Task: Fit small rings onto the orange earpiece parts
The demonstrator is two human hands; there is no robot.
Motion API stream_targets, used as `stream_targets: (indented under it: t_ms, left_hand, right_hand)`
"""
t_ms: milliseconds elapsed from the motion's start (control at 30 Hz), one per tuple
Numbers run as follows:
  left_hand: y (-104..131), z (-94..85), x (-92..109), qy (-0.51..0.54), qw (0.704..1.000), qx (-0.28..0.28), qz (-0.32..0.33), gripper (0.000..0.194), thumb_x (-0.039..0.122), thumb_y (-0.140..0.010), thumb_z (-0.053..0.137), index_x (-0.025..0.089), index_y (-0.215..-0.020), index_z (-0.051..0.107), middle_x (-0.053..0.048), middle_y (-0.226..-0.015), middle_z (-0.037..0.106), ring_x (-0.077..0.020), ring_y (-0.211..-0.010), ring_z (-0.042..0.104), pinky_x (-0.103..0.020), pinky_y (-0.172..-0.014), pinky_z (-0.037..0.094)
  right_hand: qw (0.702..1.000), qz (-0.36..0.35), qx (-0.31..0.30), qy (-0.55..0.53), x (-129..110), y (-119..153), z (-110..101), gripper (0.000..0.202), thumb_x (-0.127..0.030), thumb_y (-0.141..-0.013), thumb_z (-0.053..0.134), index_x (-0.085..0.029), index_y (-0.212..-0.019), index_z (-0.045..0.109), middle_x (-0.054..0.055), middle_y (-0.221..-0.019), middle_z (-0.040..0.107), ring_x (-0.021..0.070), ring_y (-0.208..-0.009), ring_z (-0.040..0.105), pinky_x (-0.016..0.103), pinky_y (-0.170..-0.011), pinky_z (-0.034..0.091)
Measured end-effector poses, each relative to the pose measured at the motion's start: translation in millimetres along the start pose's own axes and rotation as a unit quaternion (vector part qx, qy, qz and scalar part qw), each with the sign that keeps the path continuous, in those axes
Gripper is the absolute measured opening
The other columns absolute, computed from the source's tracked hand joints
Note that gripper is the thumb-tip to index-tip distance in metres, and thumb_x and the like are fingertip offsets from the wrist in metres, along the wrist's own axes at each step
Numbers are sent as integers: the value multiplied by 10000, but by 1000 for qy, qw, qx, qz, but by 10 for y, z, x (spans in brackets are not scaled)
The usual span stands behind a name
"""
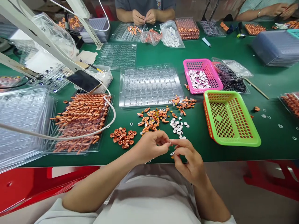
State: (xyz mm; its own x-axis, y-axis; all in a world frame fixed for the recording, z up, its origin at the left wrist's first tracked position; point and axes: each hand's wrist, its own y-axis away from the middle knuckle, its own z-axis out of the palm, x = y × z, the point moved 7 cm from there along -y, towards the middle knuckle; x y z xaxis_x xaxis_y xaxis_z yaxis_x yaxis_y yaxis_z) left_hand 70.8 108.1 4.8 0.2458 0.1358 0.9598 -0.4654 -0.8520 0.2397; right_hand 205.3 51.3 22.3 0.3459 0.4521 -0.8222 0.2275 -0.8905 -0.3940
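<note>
My left hand is closed in a pinch near the table's front edge, on something too small to make out. Its fingertips meet those of my right hand, also closed. A small white ring shows at the right thumb and fingers. Just beyond the hands lie small orange parts with yellow and grey ends and a scatter of white discs. Left of my left hand is a pile of copper-coloured round cups.
A clear moulded tray lies ahead. Green and pink baskets stand right; the pink one holds white pieces. Left are a tray of orange stems, stacked trays, a phone and a white cable. Co-workers' hands work opposite.
</note>
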Motion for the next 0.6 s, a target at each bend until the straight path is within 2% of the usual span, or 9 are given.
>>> stream_targets:
  t_ms: [133, 333, 467, 600]
  left_hand:
    - [133, -88, -195, 115, 991, 32, -58, 120, 255, -795, 678, 154, -786, 615, -20, -737, 672, -134, -683, 653, -248, -639, 533]
    - [285, -175, -310, 259, 960, 80, -77, 206, 271, -754, 761, 139, -848, 633, -10, -772, 685, -124, -690, 672, -275, -712, 578]
    - [363, -217, -397, 285, 953, 78, -67, 254, 234, -745, 777, 137, -965, 697, -46, -898, 736, -149, -776, 702, -300, -781, 590]
    - [428, -288, -441, 246, 963, 100, -39, 238, 201, -752, 766, 154, -981, 721, -53, -942, 762, -174, -865, 717, -294, -819, 588]
  right_hand:
    - [998, -50, 4, 25, -87, -20, 140, 278, -26, -821, 548, -252, -982, 568, 93, -1198, 642, 235, -1057, 629, 421, -884, 541]
    - [995, -83, -11, 55, -109, 1, 353, 344, -12, -814, 557, -250, -1062, 554, 108, -1191, 640, 272, -1145, 603, 483, -923, 546]
    - [994, -82, -17, 67, -133, -34, 443, 369, -2, -808, 557, -252, -1079, 549, 108, -1215, 641, 281, -1172, 593, 509, -934, 546]
    - [997, -65, -19, 39, -178, -72, 513, 361, 7, -809, 548, -250, -1063, 545, 104, -1176, 650, 273, -1152, 600, 510, -928, 542]
